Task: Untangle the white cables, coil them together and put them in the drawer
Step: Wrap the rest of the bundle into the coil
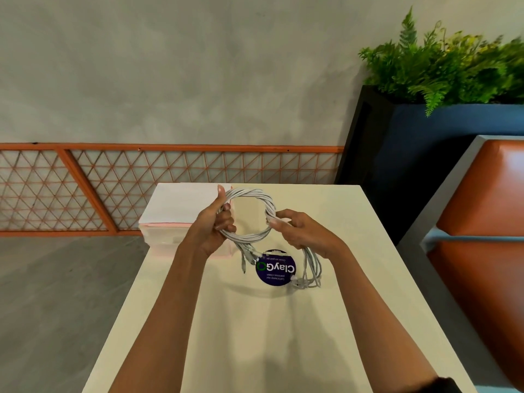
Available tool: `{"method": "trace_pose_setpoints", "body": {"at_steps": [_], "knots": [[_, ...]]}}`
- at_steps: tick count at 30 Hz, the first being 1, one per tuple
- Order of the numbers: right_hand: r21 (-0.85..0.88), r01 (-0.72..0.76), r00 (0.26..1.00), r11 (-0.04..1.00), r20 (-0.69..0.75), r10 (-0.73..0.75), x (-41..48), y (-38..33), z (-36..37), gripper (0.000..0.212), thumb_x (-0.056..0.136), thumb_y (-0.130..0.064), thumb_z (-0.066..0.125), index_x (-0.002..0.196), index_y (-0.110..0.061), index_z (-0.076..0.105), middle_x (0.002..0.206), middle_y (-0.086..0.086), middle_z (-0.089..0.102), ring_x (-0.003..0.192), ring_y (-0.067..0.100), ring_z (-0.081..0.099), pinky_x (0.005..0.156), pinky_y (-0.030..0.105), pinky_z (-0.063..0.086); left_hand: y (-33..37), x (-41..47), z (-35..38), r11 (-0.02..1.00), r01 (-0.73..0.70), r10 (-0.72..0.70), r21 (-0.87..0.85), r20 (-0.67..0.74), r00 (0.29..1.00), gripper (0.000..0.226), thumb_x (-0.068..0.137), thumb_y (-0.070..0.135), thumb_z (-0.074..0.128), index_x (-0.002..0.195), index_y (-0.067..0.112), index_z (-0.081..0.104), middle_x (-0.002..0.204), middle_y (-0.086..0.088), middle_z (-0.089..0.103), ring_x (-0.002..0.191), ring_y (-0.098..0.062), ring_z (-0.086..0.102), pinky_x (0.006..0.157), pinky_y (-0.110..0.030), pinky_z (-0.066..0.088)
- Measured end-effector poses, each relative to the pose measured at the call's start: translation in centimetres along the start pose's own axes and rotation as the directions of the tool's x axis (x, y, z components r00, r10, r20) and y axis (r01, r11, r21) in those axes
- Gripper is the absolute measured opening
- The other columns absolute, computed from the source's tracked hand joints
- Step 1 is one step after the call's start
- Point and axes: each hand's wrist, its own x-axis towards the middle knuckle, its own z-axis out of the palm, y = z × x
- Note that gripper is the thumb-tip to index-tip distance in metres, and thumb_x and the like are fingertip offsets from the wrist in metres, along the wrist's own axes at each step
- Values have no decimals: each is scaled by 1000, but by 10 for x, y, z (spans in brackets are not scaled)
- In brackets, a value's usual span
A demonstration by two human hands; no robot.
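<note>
A grey concrete wall (170, 66) fills the background, with an orange lattice railing (113, 188) running along its base. In front stands a pale cream table (255, 321), reaching from the bottom edge to mid-frame. To the right of it, a dark planter (419, 154) holds green ferns (453, 66), and an orange padded seat (487, 199) sits at the far right.

On the table's far left corner stands a white, pink-tinted drawer unit (175, 208); whether its drawer is open cannot be told.

Both of the person's arms reach forward over the table. The left hand (212, 231) grips the left side of a ring of coiled white cables (252, 236), its fingers (226, 222) curled round the strands and the thumb lying up along the loop. The right hand (300, 231) pinches the ring's right side between its fingers (279, 222) and thumb.

The coil is held upright above the table, between the two hands and just in front of the drawer unit. Loose lengths hang from under the right hand down to the table, and a few connector ends dangle below the left hand. A round dark blue "ClayGo" sticker (276, 272) lies on the table beneath the coil, between the hanging ends.
</note>
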Motion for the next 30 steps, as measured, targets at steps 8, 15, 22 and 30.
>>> {"method": "trace_pose_setpoints", "body": {"at_steps": [8,15,22,30], "knots": [[-17,163,961,986,-226,-163,-11,38,-6,21,96,-18,53,91,0,63,63,5,48,57,10,46,60,18,43,9,4,3,972,-229,209,-52,-256,944,42,91,43,56,64,16,40,37,10,26,31,-4,24,33,-14,28],[180,18,998,984,-63,-7,-16,23,-5,54,96,-55,29,74,-13,55,57,-4,21,48,8,18,46,19,19,5,3,4,939,-335,295,-78,-320,900,48,92,41,58,57,18,33,39,11,24,33,-5,22,35,-15,23],[491,-201,979,848,118,164,-7,23,-7,43,98,-46,35,72,-16,50,45,-9,21,36,4,15,34,17,16,5,2,9,904,-410,358,-121,-308,882,46,93,42,56,59,19,34,42,10,24,36,-3,21,36,-16,22],[135,-185,975,974,149,164,-11,37,2,55,93,-59,33,65,-12,42,53,-3,36,48,11,36,54,20,36,6,2,9,878,-451,365,-159,-386,847,44,90,44,60,61,19,38,44,10,25,39,-4,21,37,-17,22]]}}
